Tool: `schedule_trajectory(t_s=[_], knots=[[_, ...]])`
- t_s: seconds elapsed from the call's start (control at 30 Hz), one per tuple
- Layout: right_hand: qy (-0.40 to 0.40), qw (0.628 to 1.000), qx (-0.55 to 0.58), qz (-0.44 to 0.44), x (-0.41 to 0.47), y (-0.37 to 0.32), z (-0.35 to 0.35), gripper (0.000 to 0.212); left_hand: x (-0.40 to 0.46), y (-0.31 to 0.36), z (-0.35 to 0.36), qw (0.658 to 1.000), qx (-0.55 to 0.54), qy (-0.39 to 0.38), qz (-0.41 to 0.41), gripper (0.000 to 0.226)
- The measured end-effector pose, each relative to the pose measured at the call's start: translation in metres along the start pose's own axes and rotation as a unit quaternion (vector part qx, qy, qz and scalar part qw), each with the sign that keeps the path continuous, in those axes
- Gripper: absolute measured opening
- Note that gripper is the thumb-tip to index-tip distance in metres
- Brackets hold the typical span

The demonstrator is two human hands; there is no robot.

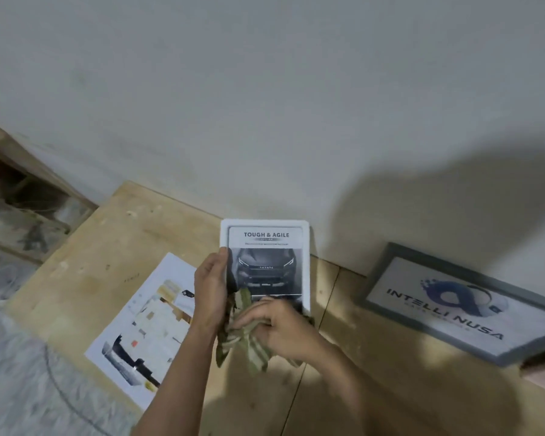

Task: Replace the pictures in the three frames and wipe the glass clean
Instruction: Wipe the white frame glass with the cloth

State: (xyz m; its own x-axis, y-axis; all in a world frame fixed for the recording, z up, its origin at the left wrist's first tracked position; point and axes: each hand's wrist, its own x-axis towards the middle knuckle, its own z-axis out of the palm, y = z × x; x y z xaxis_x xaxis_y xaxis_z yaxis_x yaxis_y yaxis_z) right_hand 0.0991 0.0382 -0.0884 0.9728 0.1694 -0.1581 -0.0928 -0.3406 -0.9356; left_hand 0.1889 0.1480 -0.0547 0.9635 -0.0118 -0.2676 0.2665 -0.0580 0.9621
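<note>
The left hand (211, 286) curls its fingers (222, 262) round the left edge of the white frame (306, 265), held upright above the wooden desk (107, 247), long axis vertical, its top toward the wall. The right hand (279, 325) bunches a green striped cloth (252, 350) against the lower glass. The frame shows a dark car under "TOUGH & AGILE". A loose printed sheet (151, 322) lies flat at left; a grey frame (460, 303) leans on the wall at right.
</note>
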Motion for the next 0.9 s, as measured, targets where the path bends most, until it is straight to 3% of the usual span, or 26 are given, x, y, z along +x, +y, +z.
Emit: schedule_trajectory(t_s=[0.1,0.23,0.3,0.33,0.4,0.47,0.63,0.7,0.77,0.83,0.87,0.9], knots=[[0.061,0.993,0.094,0.044,0.002,-0.006,-0.032,0.04,0.006,-0.008,-0.006,0.999,0.024,0.044,-0.005,0.042],[0.174,0.974,0.134,0.054,0.018,0.014,-0.081,0.049,0.012,-0.01,-0.023,0.991,0.071,0.11,0.021,0.042],[0.217,0.972,0.07,0.059,0.036,0.039,-0.089,0.046,0.014,-0.017,-0.036,0.989,0.078,0.129,0.008,0.041],[0.227,0.973,-0.02,0.037,0.045,0.053,-0.089,0.042,0.014,-0.02,-0.041,0.988,0.073,0.139,0.003,0.04],[0.168,0.951,-0.261,0.001,0.058,0.1,-0.079,0.041,0.013,-0.028,-0.051,0.986,0.072,0.149,-0.005,0.036],[0.047,0.914,-0.393,0.086,0.056,0.142,-0.061,0.053,0.01,-0.036,-0.06,0.985,0.076,0.154,-0.001,0.033],[0.002,0.905,-0.393,0.16,0.057,0.156,-0.045,0.058,0.002,-0.035,-0.067,0.987,0.074,0.139,-0.024,0.034],[0.003,0.918,-0.356,0.174,0.057,0.139,-0.051,0.061,-0.007,-0.026,-0.057,0.989,0.065,0.131,-0.025,0.035],[0.085,0.946,-0.275,0.149,0.05,0.116,-0.052,0.058,-0.017,-0.016,-0.045,0.991,0.054,0.12,-0.018,0.036],[0.161,0.975,-0.06,0.141,0.031,0.089,-0.051,0.035,-0.025,-0.012,-0.038,0.993,0.051,0.102,-0.008,0.034],[0.179,0.967,0.081,0.159,0.018,0.073,-0.051,0.022,-0.028,-0.013,-0.036,0.995,0.044,0.089,-0.004,0.033],[0.189,0.946,0.195,0.176,0.0,0.054,-0.051,0.024,-0.039,-0.008,-0.036,0.997,0.036,0.073,-0.002,0.034]])
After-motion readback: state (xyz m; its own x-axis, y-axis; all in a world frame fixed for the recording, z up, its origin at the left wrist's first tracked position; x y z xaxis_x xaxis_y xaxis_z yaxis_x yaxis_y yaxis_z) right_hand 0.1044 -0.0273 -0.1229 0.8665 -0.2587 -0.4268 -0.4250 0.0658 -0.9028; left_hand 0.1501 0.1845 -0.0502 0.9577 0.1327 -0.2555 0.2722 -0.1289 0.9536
